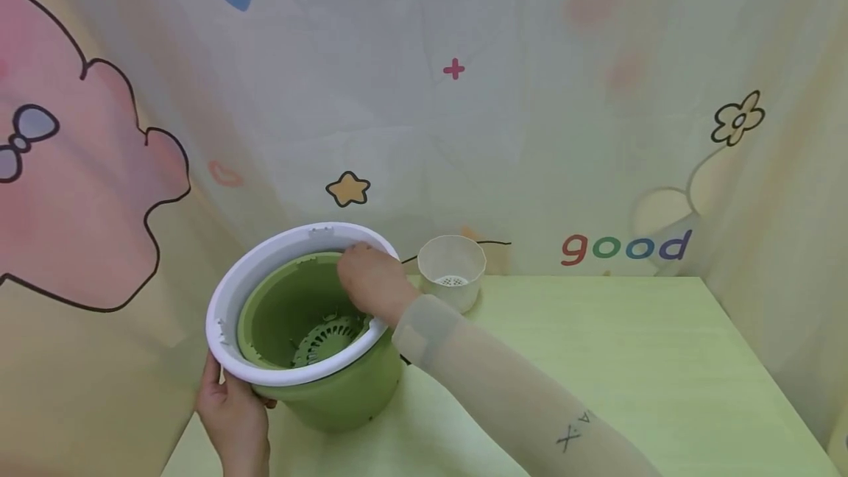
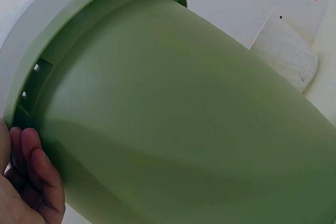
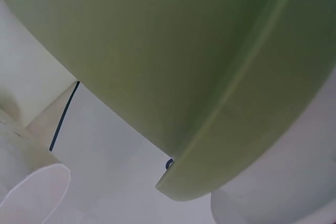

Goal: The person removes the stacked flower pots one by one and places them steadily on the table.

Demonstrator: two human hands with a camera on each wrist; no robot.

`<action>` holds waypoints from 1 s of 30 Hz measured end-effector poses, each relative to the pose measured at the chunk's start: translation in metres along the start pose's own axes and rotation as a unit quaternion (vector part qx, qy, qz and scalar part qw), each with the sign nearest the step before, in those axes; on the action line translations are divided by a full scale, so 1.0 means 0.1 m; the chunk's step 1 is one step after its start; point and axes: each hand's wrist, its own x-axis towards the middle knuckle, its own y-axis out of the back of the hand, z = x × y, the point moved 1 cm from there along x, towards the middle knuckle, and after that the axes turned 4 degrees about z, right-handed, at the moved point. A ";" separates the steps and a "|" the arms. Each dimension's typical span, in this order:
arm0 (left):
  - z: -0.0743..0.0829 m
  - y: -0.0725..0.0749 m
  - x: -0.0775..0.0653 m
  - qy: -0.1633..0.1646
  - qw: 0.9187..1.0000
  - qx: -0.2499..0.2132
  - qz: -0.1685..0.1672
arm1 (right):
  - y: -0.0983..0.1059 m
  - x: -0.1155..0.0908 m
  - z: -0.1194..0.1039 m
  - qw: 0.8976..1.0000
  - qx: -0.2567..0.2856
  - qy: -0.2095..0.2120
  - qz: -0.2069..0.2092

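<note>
A green bucket [image 1: 338, 403] with a white rim [image 1: 228, 337] stands tilted on the left of the table. Inside sits a smaller green basket [image 1: 285, 308] with a slotted bottom. My left hand [image 1: 235, 407] grips the bucket's rim at the near left; in the left wrist view its curled fingers [image 2: 44, 166] tuck beneath the lip. Reaching across from the right, my right hand [image 1: 374, 278] holds the inner basket's edge at the right side, its fingertips hidden. In the right wrist view the bucket's green wall [image 3: 121, 40] fills much of the picture, and that hand is out of sight.
Behind and right of the bucket, a translucent white cup [image 1: 453, 263] with a perforated bottom stands near the table's back edge. The pale green table [image 1: 616, 359] extends to the right. A printed curtain [image 1: 517, 131] hangs behind.
</note>
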 end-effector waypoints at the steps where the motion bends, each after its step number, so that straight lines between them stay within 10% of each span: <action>1: 0.00 0.00 0.00 0.001 1.000 0.001 0.000 | 0.00 0.00 0.00 1.000 0.000 -0.006 0.002; 30: -0.01 0.01 0.02 -0.007 1.000 0.006 -0.004 | 0.09 0.05 0.05 0.986 0.151 -0.063 0.024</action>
